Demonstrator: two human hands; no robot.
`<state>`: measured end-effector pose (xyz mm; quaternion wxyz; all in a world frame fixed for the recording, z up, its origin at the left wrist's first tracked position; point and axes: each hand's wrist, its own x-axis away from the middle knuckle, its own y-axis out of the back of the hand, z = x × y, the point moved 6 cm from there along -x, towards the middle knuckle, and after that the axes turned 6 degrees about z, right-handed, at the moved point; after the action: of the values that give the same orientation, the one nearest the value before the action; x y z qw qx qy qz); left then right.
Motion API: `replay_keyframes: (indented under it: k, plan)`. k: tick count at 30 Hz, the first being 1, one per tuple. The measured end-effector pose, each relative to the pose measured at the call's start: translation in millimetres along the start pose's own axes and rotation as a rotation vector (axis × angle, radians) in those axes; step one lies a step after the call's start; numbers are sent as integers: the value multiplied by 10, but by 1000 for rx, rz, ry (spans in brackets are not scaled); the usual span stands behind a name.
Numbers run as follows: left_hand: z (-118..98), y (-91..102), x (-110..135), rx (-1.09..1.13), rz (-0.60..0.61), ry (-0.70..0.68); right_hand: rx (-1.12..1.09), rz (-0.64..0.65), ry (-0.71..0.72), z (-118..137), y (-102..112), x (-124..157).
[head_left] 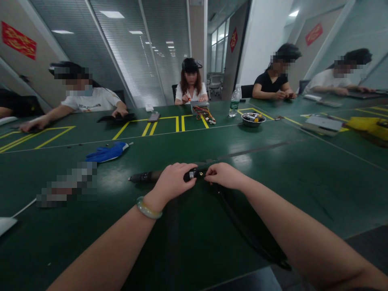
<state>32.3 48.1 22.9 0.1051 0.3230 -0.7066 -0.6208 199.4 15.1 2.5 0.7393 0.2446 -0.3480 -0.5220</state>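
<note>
two bare hands meet over a slender dark pen-shaped power tool [145, 176] that lies flat on the dark green matte table [273, 169], near its close edge, with its narrow tip pointing to the person's left. the left hand [172, 180], with a pale green glassy bangle [148, 208] on its wrist, is curled down over the middle of the barrel. its fingers are pressed together and wrapped over the barrel, so the body looks pinned against the tabletop. the right hand [222, 176] comes in from the other side with its fingertips drawn together, pinching at the tool's black rear end [194, 174]. from there a thick black cable [242, 226] runs off toward the table edge under the right forearm. whether the pinch sits on a switch, a collar or the plug cannot be told, because the fingers hide it. to do this well, the left hand should probably hold the barrel against rolling while the right uses light fingertip force in line with the barrel, not sideways, since the loose cable could drag the rear end askew. a bright blue fabric glove [106, 152] lies well apart to the left.
</note>
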Motion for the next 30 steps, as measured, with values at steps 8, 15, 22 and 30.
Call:
replay_keyframes:
  k: [8, 15, 22, 30]
  plan:
    - [70, 33, 31, -58, 93, 103, -312, 5, -2, -63, -112, -80]
    - [-129, -27, 1, -60, 22, 17, -266, -66, 18, -53, -121, -92]
    - [-95, -53, -2, -36, -13, 88, -29, -152, 135, 17, -39, -54]
    - [-130, -1, -20, -22, -26, 67, 125, -219, 176, 66, -6, -25]
